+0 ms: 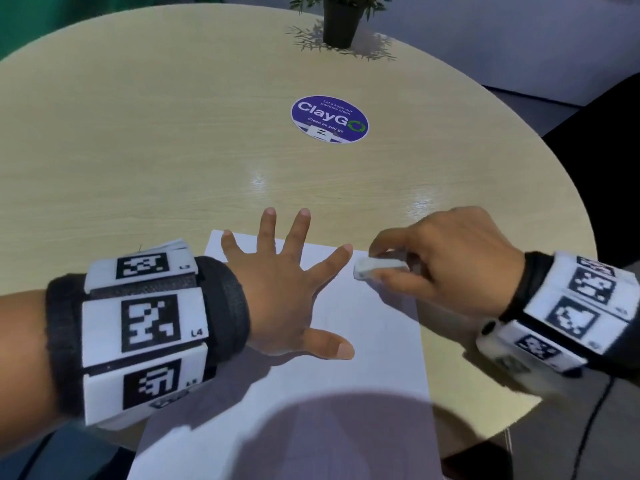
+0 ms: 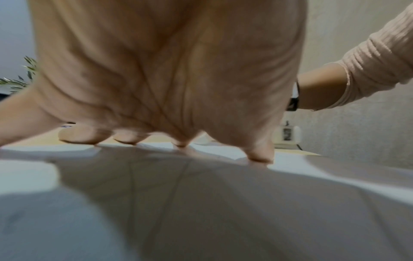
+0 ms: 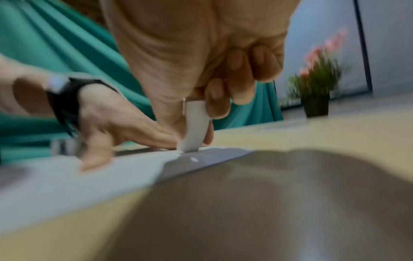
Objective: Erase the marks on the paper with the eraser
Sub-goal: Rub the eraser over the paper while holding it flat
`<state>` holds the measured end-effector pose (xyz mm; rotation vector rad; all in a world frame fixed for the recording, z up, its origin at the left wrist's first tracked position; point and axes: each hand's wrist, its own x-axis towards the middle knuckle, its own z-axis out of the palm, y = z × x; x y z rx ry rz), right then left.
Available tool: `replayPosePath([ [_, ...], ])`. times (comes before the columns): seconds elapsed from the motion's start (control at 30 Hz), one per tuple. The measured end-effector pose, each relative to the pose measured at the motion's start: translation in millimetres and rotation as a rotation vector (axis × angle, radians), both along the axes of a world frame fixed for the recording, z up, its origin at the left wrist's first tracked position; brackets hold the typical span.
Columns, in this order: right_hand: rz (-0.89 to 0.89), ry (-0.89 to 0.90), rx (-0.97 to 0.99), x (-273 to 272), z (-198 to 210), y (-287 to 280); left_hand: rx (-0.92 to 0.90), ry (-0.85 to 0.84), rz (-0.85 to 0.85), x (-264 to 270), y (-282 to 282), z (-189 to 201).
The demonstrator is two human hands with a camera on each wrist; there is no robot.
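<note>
A white sheet of paper [image 1: 346,368] lies on the round wooden table near its front edge. My left hand [image 1: 287,299] presses flat on the paper's upper left part, fingers spread and straight [image 2: 259,155]. My right hand [image 1: 433,265] pinches a white eraser [image 1: 379,268] between thumb and fingers and holds its tip down on the paper's far right corner [image 3: 190,146]. Right beside the eraser lies the left index fingertip. A small white crumb [image 3: 194,159] sits on the paper just below the eraser. I make out no clear marks on the sheet.
A round purple sticker [image 1: 329,119] lies at the table's middle. A potted plant [image 1: 341,20] stands at the far edge. The wooden table [image 1: 138,150] curves away on the right. A green cloth [image 3: 55,53] hangs at the left.
</note>
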<state>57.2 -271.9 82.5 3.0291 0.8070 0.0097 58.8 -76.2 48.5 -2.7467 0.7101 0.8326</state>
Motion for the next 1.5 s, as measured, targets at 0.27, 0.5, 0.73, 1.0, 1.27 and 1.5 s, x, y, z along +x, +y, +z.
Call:
replayPosePath([
  [0.27,-0.092,-0.032,0.01,-2.3,-1.1,-5.5,-0.023,-0.025,-0.01,-0.9,1.0,-2.9],
  [0.5,-0.106,0.001,-0.027,-8.7,0.8,-1.2,-0.025,-0.004,-0.002,0.9,0.1,-2.3],
  [0.73,-0.119,0.004,-0.037,-8.7,2.3,-2.1,-0.027,-0.007,0.002,0.4,-0.8,-2.5],
  [1.0,-0.135,0.006,-0.044,-13.8,3.6,-3.7,-0.024,-0.011,0.002,-0.1,-0.4,-3.2],
  [1.27,-0.125,-0.004,-0.053,-15.3,4.4,-7.3,-0.034,-0.015,0.001,-1.5,-0.5,-2.2],
  [1.5,-0.126,-0.006,-0.048,-18.8,4.4,-10.5,-0.034,-0.018,-0.005,-0.8,0.2,-3.6],
])
